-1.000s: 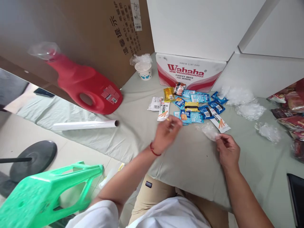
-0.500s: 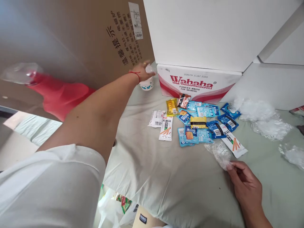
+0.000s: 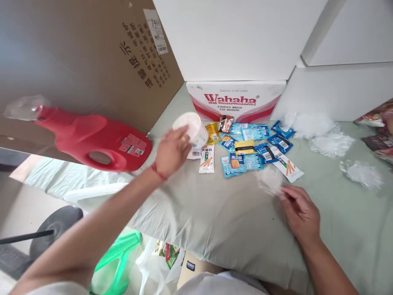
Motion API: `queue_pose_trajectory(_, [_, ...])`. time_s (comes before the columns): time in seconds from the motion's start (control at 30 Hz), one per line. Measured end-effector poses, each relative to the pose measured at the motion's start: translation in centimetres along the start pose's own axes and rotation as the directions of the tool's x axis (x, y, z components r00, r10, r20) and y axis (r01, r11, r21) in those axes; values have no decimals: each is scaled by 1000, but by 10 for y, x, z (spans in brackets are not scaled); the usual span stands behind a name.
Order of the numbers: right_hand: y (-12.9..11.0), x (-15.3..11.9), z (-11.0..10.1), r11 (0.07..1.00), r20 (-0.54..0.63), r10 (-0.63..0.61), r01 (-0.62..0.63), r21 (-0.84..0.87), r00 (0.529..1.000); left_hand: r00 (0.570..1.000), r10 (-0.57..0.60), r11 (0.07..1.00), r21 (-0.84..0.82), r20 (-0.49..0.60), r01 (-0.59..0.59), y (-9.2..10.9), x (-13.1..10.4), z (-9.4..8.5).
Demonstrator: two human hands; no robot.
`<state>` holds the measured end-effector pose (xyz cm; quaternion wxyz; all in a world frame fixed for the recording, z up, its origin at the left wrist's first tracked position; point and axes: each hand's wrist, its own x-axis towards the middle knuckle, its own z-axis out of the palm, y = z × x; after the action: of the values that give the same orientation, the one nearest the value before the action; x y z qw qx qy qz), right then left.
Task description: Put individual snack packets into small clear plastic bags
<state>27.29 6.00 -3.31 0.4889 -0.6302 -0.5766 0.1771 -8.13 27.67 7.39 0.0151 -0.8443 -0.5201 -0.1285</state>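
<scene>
My left hand (image 3: 172, 150), with a red string at its wrist, is closed on the rim of a white paper cup (image 3: 201, 137). The cup is tilted and its pale inside shows. Low on the right, my right hand (image 3: 301, 215) pinches a crumpled clear plastic wrapper (image 3: 269, 180), blurred by motion. Between the hands lie several small snack packets: blue ones (image 3: 235, 163), a yellow-and-black one (image 3: 244, 146), a gold one (image 3: 212, 132), a brown one (image 3: 226, 123) and white ones with an orange stick picture (image 3: 207, 159). The cup partly covers a white packet.
A white Wahaha water carton (image 3: 235, 100) stands behind the packets under white boxes (image 3: 239, 37). At left, a red jug (image 3: 101, 139) leans by a brown carton (image 3: 80, 53). Crumpled clear plastic (image 3: 325, 133) lies at right. A green hanger-like object (image 3: 123, 250) is below the cloth edge.
My left hand has drawn the cup from the back corner toward me and the packets, tilting it. My right hand still holds the plastic wrapper. The head view has shifted.
</scene>
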Motion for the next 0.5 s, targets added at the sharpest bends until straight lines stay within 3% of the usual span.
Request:
queue_pose_trajectory(0.07, [-7, 1, -2, 997, 92, -72, 72, 1, 993, 982, 163, 977, -124, -92, -174, 41, -46, 1])
queue_pose_trajectory(0.13, [-13, 1, -4, 996, 72, -81, 78, 39, 994, 933, 286, 917, -219, -218, -333, 83, -82, 8])
queue_pose_trajectory(0.23, [-18, -1, -8, 966, 1, 27, -27, 258, 1000, 909, 281, 853, -353, -307, -383, 145, -111, 24])
queue_pose_trajectory(0.3, [-19, -2, -8, 837, 126, 118, -167, 520, 985, 902, 292, 813, -415, -318, -409, 180, -118, 33])
queue_pose_trajectory(0.37, [-21, -1, -7, 627, 295, 162, -329, 706, 942, 885, 324, 761, -463, -336, -454, 206, -118, 39])
queue_pose_trajectory(0.43, [-20, 1, -7, 447, 390, 217, -446, 776, 895, 873, 332, 681, -549, -358, -484, 221, -115, 41])
queue_pose_trajectory(0.5, [-19, 5, -8, 330, 429, 301, -516, 791, 851, 897, 272, 600, -667, -349, -442, 226, -110, 43])
